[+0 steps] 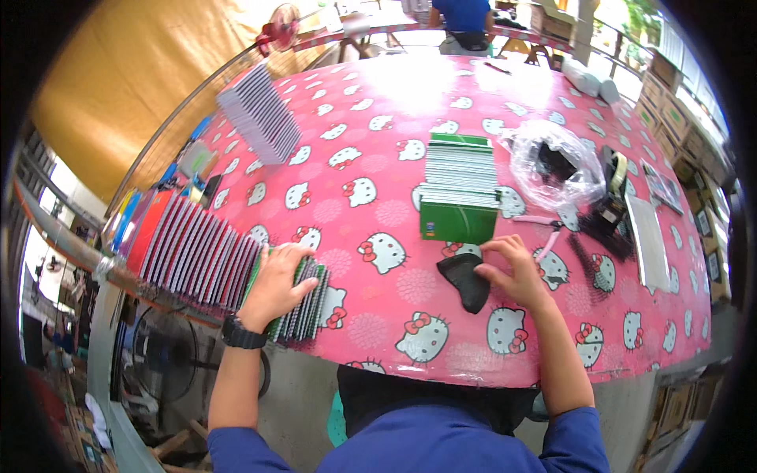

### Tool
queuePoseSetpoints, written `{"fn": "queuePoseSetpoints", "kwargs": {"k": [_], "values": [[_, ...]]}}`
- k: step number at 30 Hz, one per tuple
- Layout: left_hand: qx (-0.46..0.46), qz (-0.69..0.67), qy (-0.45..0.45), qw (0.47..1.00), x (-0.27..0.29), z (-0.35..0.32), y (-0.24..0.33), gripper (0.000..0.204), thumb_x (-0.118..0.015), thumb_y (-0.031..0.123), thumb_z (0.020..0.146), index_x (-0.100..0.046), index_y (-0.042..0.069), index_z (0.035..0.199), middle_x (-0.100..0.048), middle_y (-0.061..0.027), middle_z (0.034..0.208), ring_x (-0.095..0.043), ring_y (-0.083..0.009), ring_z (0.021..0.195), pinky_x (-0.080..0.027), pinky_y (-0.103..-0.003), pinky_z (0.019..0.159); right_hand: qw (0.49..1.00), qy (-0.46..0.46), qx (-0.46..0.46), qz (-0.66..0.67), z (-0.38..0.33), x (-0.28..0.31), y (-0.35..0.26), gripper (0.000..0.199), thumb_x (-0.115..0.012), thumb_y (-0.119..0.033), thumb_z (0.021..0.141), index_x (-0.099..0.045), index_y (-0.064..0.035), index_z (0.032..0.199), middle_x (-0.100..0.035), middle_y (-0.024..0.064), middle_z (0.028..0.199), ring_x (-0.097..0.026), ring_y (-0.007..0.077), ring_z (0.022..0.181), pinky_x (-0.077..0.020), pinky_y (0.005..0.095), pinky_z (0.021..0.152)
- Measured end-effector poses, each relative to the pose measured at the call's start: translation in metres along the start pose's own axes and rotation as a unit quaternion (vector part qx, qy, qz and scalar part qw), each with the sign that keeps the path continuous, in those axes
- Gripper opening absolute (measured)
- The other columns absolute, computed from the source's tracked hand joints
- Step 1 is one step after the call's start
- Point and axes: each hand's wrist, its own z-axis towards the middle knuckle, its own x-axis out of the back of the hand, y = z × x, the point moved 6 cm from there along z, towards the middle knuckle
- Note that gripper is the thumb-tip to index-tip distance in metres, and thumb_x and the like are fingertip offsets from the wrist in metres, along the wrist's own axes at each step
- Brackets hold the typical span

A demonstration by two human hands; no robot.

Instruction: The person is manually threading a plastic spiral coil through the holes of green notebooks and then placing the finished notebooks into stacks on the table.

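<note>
My left hand lies across the top of a row of green spiral notebooks at the near left, thumb apart from the fingers. A black watch is on that wrist. My right hand is over the near middle of the table, with thumb and index finger apart. Its thumb tip meets the edge of a soft-looking black piece, whose exact kind I cannot tell. Just beyond its fingertips stands a stack of green notebooks, leaning in a row with a green cover facing me.
Red-covered notebooks continue the left row; another stack stands farther back. Right of centre lie a clear plastic bag, pink-handled pliers, a black tool and a pale flat strip. A person sits beyond the table.
</note>
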Motion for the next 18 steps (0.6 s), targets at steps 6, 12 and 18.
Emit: {"fn": "queuePoseSetpoints", "kwargs": {"k": [6,12,18], "values": [[-0.059,0.047,0.039,0.996,0.018,0.040,0.070,0.065,-0.071,0.038,0.077,-0.047,0.010,0.131,-0.047,-0.0158,0.133,-0.038,-0.0339,0.129,-0.022,-0.055,0.108,0.988,-0.049,-0.117,-0.084,-0.012,-0.025,0.014,0.047,-0.073,-0.021,0.076,-0.053,-0.0034,0.114,-0.057,0.0154,0.108,-0.054,0.0331,0.102,-0.0450,0.0394,0.088],[-0.329,-0.124,0.085,0.932,-0.019,0.125,0.184,0.038,-0.070,0.015,0.077,-0.059,0.006,0.113,-0.057,-0.0118,0.118,-0.051,-0.0315,0.113,-0.043,-0.039,0.094,0.989,-0.035,-0.143,0.024,-0.011,-0.001,0.040,0.027,-0.071,-0.011,0.075,-0.060,-0.0025,0.098,-0.059,0.0148,0.090,-0.061,0.0296,0.086,-0.0486,0.0385,0.076],[-0.344,-0.053,0.148,0.926,-0.072,0.180,0.201,0.030,-0.070,0.009,0.073,-0.062,0.005,0.102,-0.060,-0.0092,0.098,-0.056,-0.0277,0.098,-0.048,-0.038,0.082,0.962,0.140,-0.236,-0.012,-0.022,0.071,0.099,0.025,-0.071,-0.016,0.072,-0.063,-0.0020,0.091,-0.064,0.0156,0.081,-0.062,0.0328,0.075,-0.0494,0.0413,0.071]]}}
